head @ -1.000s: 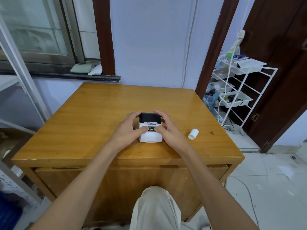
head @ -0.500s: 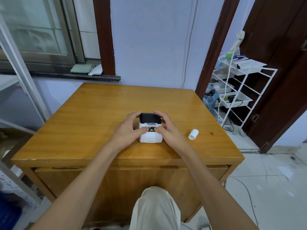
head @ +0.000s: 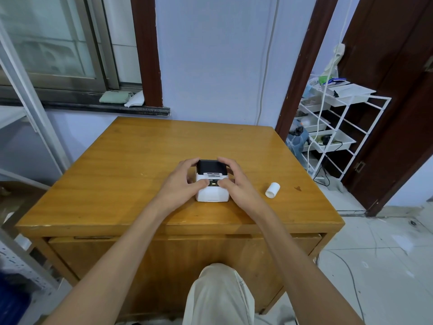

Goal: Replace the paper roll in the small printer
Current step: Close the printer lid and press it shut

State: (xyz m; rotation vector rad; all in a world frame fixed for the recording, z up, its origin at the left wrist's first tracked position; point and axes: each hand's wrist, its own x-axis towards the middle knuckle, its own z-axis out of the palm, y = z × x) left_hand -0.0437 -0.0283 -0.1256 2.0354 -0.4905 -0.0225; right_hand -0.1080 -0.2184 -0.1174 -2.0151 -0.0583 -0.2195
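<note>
A small white printer (head: 212, 193) with a black lid sits near the front middle of the wooden table (head: 140, 160). My left hand (head: 180, 181) clasps its left side, thumb resting on the top panel. My right hand (head: 236, 182) clasps its right side, thumb also on the top by a small green light. The lid looks closed, with a strip of paper showing at the slot. A white paper roll (head: 272, 190) lies on its side on the table, to the right of the printer and apart from my right hand.
A white wire rack (head: 346, 137) with trays and cables stands right of the table beside a dark door. A window sill with cloths runs behind on the left. My knee (head: 218, 294) is below the table's front edge.
</note>
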